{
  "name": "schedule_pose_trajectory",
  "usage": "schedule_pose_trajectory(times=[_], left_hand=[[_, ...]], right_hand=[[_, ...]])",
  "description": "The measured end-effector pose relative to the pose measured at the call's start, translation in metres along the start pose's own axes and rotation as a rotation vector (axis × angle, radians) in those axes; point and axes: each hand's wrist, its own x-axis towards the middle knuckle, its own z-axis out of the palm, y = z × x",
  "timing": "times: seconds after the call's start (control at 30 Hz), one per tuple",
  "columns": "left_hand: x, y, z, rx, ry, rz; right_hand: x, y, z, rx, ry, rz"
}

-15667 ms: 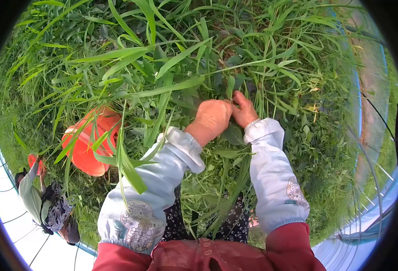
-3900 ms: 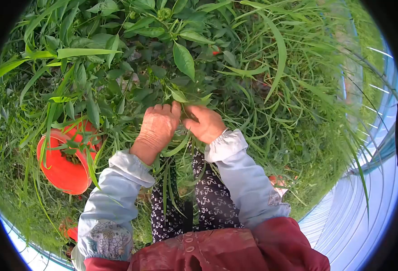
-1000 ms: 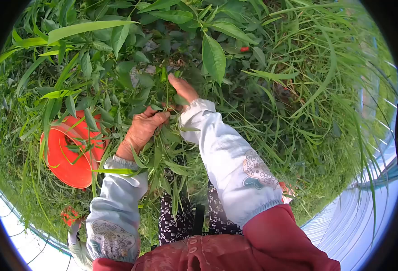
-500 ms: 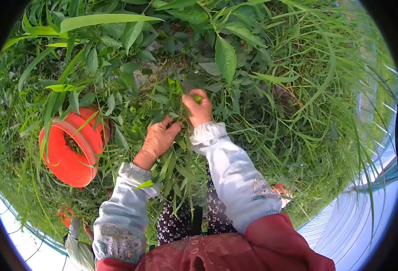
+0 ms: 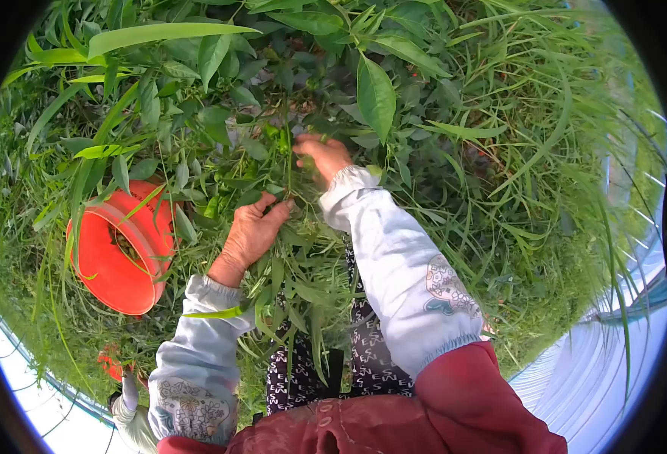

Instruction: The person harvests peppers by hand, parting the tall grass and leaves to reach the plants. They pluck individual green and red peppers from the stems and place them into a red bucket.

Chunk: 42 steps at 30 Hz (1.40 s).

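My left hand (image 5: pixel 250 233) is closed in a pinch on a plant stem below the green peppers. Above and right of it, my right hand (image 5: pixel 323 157) reaches into the leaves with its fingers curled beside a green pepper (image 5: pixel 284 140); leaves and shadow hide what lies between its fingertips. Another green pepper (image 5: pixel 212 206) hangs among leaves to the left of my left hand. Pale sleeves cover both forearms.
A red bucket (image 5: pixel 125 253) lies tilted in the grass at the left, with small green items inside. Tall grass (image 5: pixel 515 174) grows at the right. Another person (image 5: pixel 130 416) is at the lower left, near a red object (image 5: pixel 111 362).
My right hand has moved slightly up and left, and the green pepper seen at it before no longer shows there. My left hand has shifted a little left.
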Motion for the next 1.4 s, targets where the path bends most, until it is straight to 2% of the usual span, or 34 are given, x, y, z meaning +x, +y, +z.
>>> schedule_pose_trajectory(times=[0.07,0.1,0.17,0.23,0.3,0.33,0.4,0.5,0.53,0.57,0.63,0.67,0.73,0.77,0.8,0.83,0.93,1.0,1.03,1.1,1.13,1.17,1.23,1.27,1.3,1.37,1.4], left_hand=[[0.001,-0.001,0.000,-0.054,-0.001,-0.064],[0.002,0.001,0.000,-0.112,-0.002,-0.123],[0.001,0.007,0.000,-0.131,-0.010,-0.086],[0.001,0.010,0.002,-0.153,-0.015,-0.052],[0.000,0.011,0.006,-0.209,-0.008,-0.070],[0.000,0.012,0.008,-0.208,-0.011,-0.073],[0.000,0.015,0.008,-0.123,-0.002,-0.081],[0.003,0.009,0.006,-0.035,-0.038,-0.032],[0.003,0.009,0.006,-0.035,-0.038,-0.033],[0.001,0.009,0.007,-0.047,-0.023,-0.029],[0.000,0.008,0.007,-0.056,-0.010,-0.028],[0.000,0.008,0.006,-0.072,-0.011,-0.022],[0.000,0.006,0.006,-0.094,-0.015,-0.014],[0.000,0.003,0.004,0.039,-0.010,0.087],[0.000,-0.001,0.003,0.172,-0.004,0.188],[0.001,-0.007,0.003,0.170,-0.005,0.189],[0.002,-0.012,0.001,0.217,0.040,0.197],[0.001,0.003,-0.003,0.432,-0.026,0.177],[0.002,0.003,-0.001,0.431,-0.024,0.175],[0.005,0.002,0.009,0.815,0.099,0.581],[0.005,0.001,0.013,0.958,0.089,0.604],[0.004,0.002,0.016,0.958,0.090,0.605],[0.003,0.004,0.020,1.309,-0.015,0.401],[0.004,0.007,0.015,1.133,0.004,0.520],[0.003,0.013,0.012,1.128,0.002,0.524],[0.000,0.034,0.002,1.049,-0.149,0.447],[0.001,0.047,-0.007,0.961,-0.178,0.437]], right_hand=[[0.010,-0.009,0.006,-0.205,-0.013,0.235],[0.011,-0.011,0.008,-0.202,-0.012,0.241],[0.018,-0.013,0.009,-0.150,-0.121,0.342],[0.028,0.004,0.009,-0.049,-0.115,0.334],[0.030,0.012,0.006,0.229,-0.136,0.355],[0.031,0.016,0.003,0.232,-0.133,0.357],[0.031,0.024,-0.004,0.472,-0.296,0.325],[0.024,0.024,-0.007,0.583,-0.367,0.354],[0.023,0.021,-0.007,0.633,-0.515,0.256],[0.019,0.017,-0.004,0.634,-0.513,0.257],[0.005,0.011,0.004,0.610,-0.215,0.217],[0.001,0.016,0.005,0.613,-0.210,0.219],[-0.007,0.024,0.006,0.413,0.077,0.135],[-0.013,0.027,0.007,0.412,0.080,0.135],[-0.019,0.030,0.009,0.443,0.103,0.025],[-0.026,0.033,0.008,0.474,0.125,-0.085],[-0.056,0.039,0.005,0.428,0.135,-0.128],[-0.075,0.034,0.004,0.425,0.182,-0.110],[-0.076,0.034,0.002,0.424,0.180,-0.108],[-0.074,0.032,-0.002,0.283,0.086,-0.064],[-0.069,0.031,-0.002,0.250,0.027,-0.098],[-0.061,0.027,-0.002,0.250,0.026,-0.099],[-0.048,0.015,-0.004,-0.320,-0.147,0.059],[-0.052,-0.002,-0.002,-0.463,-0.175,0.065],[-0.049,0.001,-0.006,-0.466,-0.170,0.066],[-0.041,0.011,-0.013,-0.470,-0.200,-0.001],[-0.044,0.002,-0.012,-0.401,-0.182,0.118]])
